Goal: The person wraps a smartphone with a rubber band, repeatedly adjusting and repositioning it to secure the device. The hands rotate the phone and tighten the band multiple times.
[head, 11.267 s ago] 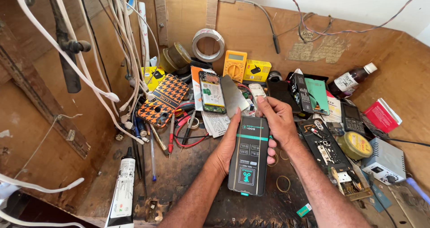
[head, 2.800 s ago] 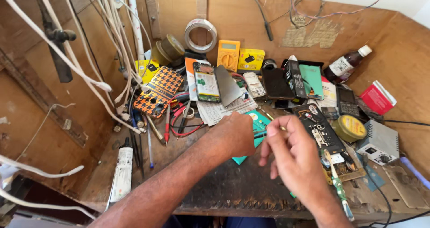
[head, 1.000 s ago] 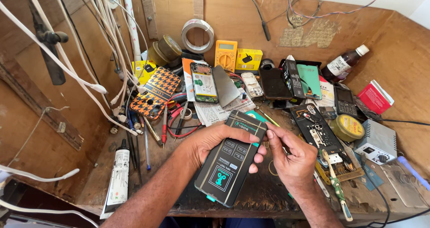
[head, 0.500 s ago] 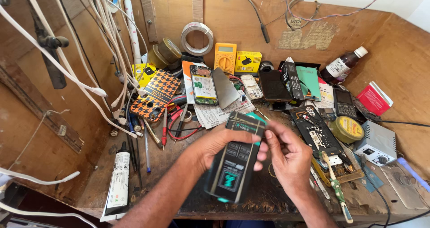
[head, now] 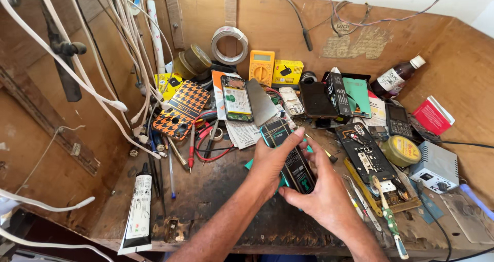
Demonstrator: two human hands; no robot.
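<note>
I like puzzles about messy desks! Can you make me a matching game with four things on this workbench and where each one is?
Things:
1. phone
2. brown bottle
3. white tube
4. yellow multimeter

Places:
A. leaning against the back wall
B. near the front left edge of the bench
C. held between the left hand and the right hand
D. lying at the back right, white cap pointing to the corner

Pairs: 1-C, 2-D, 3-B, 4-A
</note>
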